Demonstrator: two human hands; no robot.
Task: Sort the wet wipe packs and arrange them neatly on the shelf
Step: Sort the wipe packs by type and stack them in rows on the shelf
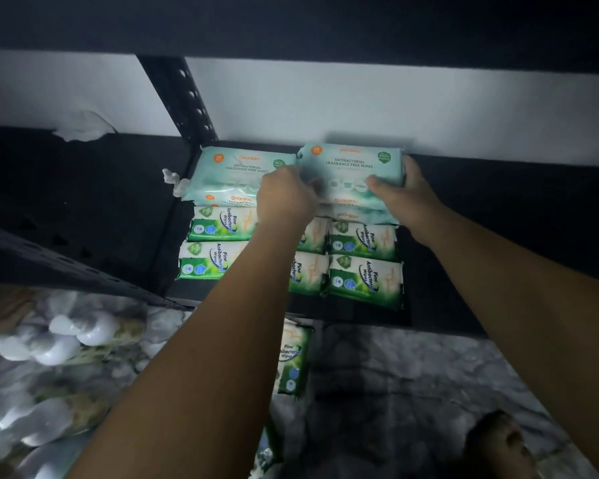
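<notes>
Both arms reach into the black shelf point(464, 188). Right hand point(408, 188) holds the top pale blue pack point(351, 164) at its right end, grip closed on it: thumb on the front face, fingers wrapped behind the end. Left hand point(286, 195) is at the same pack's left front corner, fingers curled onto it; that area is motion-blurred, so finger detail is unclear.

The held pack sits at the back right of the shelf on top of the right stack point(357, 209) of the same pale blue packs, just beside the left stack point(239, 171) of them. The two top packs almost touch edge to edge.

In front of both stacks are the green pine packs point(363, 281), lying flat in rows, labels up; the middle ones are partly hidden under the left forearm.

One loose green pack point(293, 357) lies on the marble floor point(412, 375) just below the shelf's front edge. Clear bags of white items point(66, 340) are piled on the floor at left. A crumpled white wad point(80, 129) sits far left on the shelf against the wall. A bare foot point(498, 440) shows lower right.
</notes>
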